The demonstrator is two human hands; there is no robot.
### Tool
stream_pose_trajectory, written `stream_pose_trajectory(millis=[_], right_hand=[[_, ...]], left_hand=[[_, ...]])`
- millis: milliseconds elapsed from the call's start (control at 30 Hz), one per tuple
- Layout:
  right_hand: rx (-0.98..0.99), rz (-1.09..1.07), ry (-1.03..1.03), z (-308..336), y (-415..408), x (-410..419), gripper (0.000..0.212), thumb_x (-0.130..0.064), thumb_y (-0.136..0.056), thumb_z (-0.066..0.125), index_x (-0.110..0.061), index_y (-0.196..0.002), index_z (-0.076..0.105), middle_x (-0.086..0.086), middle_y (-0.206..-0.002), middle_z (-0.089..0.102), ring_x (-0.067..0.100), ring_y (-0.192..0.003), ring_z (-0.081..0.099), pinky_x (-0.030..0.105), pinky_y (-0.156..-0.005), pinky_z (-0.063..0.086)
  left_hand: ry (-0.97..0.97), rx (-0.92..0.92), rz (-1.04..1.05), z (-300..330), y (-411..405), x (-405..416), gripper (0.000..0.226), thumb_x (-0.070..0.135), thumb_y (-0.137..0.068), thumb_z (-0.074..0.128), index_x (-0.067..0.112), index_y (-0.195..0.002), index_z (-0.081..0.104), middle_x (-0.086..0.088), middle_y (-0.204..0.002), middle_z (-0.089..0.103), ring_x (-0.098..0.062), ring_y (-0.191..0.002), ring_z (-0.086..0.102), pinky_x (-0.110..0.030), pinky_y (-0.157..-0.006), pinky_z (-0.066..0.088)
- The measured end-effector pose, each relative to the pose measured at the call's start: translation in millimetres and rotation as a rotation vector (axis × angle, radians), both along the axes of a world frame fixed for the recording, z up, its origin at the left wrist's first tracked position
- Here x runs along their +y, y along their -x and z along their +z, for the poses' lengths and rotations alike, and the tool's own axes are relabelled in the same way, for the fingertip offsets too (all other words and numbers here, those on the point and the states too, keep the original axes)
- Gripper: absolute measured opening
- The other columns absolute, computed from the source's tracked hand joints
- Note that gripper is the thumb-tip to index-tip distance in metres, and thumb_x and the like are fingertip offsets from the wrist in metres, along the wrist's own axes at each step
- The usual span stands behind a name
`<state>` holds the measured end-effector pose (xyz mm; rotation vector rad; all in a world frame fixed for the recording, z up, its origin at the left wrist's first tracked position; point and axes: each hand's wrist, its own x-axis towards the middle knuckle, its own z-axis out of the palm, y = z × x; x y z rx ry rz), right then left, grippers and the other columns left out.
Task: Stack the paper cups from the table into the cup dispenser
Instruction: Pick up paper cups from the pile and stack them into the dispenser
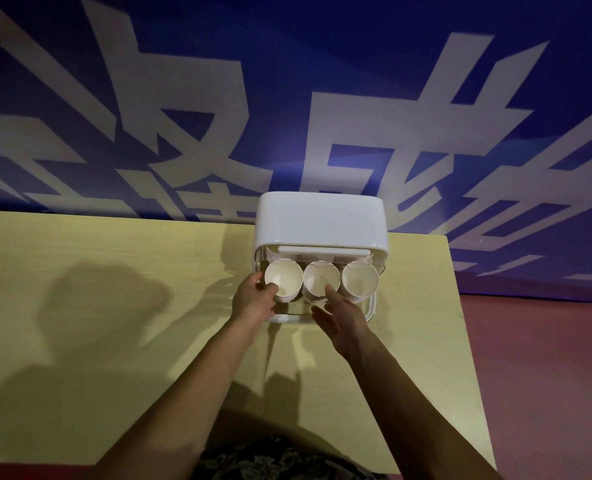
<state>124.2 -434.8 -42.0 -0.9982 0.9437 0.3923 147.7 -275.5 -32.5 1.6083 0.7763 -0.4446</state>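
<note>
Three stacks of paper cups (pixel 321 280) are seen mouth-up in the white cup dispenser (pixel 320 220) on the yellow surface (pixel 114 258). Thin and light, they are judged easily crushed and best taken by the rim. The left hand (pixel 253 299) is closed on the left stack's rim; the right hand (pixel 339 317) is spread wide, one fingertip touching the middle stack.

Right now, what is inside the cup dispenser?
Inside the cup dispenser, three rows of white paper cups lie side by side, mouths facing the camera. The left hand grips the left stack; the right hand touches the middle one. The lid hides how many sit behind.
</note>
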Motion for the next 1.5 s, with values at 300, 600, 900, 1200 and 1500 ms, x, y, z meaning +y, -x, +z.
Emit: stream_pose_trajectory(millis=[300, 600, 900, 1200, 1500], right_hand=[[-0.458, 0.260, 1.058, 52.4, 2.5, -43.7, 0.006, -0.015, -0.086, 0.063, -0.017, -0.085, 0.069, -0.005, -0.080, 0.070, 0.013, -0.074, 0.064, 0.031, -0.069, 0.051], [-0.567, 0.627, 1.344, 36.0, -30.9, -63.8, 0.027, -0.020, -0.087, 0.066, -0.019, -0.114, 0.063, 0.004, -0.119, 0.056, 0.024, -0.106, 0.053, 0.031, -0.084, 0.046], [-0.532, 0.616, 1.273, 17.0, 17.7, -61.3, 0.012, -0.017, -0.085, 0.070, -0.023, -0.095, 0.067, -0.005, -0.103, 0.054, 0.015, -0.083, 0.058, 0.029, -0.064, 0.049], [-0.520, 0.572, 1.228, 1.7, 39.8, -58.2, 0.008, -0.019, -0.085, 0.071, -0.022, -0.093, 0.068, -0.007, -0.101, 0.053, 0.010, -0.073, 0.056, 0.024, -0.064, 0.043], [-0.293, 0.145, 0.835, -10.2, 39.2, -54.2, 0.006, -0.028, -0.075, 0.077, -0.025, -0.071, 0.073, -0.007, -0.079, 0.071, 0.017, -0.077, 0.068, 0.036, -0.075, 0.054]], left_hand=[[-0.723, -0.654, -0.358, 43.2, -18.2, -1.7, 0.031, 0.018, -0.085, 0.064, 0.018, -0.116, 0.061, 0.002, -0.118, 0.057, -0.018, -0.102, 0.056, -0.033, -0.081, 0.050], [-0.786, -0.749, -0.683, 37.2, -29.3, -3.9, 0.026, 0.014, -0.087, 0.065, 0.020, -0.112, 0.066, 0.003, -0.108, 0.055, -0.019, -0.100, 0.048, -0.029, -0.086, 0.046], [-0.701, -0.736, -0.726, 12.4, 13.6, 3.4, 0.022, 0.005, -0.077, 0.068, 0.018, -0.094, 0.070, 0.005, -0.094, 0.058, -0.019, -0.092, 0.051, -0.024, -0.075, 0.039], [-0.717, -0.705, -0.668, -3.9, 34.4, 0.7, 0.017, 0.013, -0.081, 0.069, 0.014, -0.098, 0.072, 0.003, -0.093, 0.061, -0.018, -0.090, 0.053, -0.028, -0.077, 0.045], [-0.615, -0.637, -0.399, -11.0, 44.0, -6.8, 0.009, 0.012, -0.077, 0.075, 0.017, -0.071, 0.072, 0.006, -0.074, 0.062, -0.013, -0.069, 0.058, -0.026, -0.063, 0.045]])
